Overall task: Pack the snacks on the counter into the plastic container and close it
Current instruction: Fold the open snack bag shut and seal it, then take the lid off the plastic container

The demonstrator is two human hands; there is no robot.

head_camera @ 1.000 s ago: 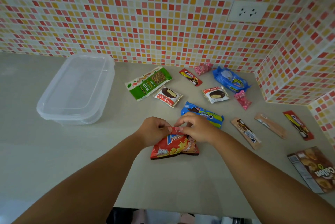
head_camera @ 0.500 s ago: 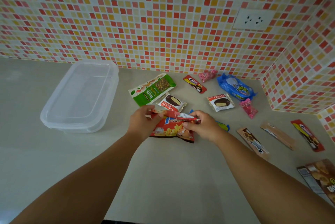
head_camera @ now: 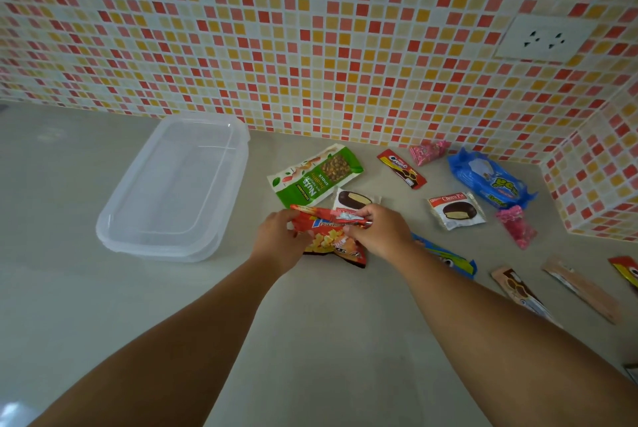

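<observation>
A: While both hands pinch it, where is the chip bag (head_camera: 333,236)?

B: Head view: above the counter (head_camera: 310,340), right of the container (head_camera: 176,188), whose lid is on. Left hand (head_camera: 279,240) and right hand (head_camera: 378,233) have fingers curled on its top seam.

A: Handling?

B: Likely light, soft, crinkly, contents fragile. Hold the sealed edge; avoid squeezing the middle.
</observation>
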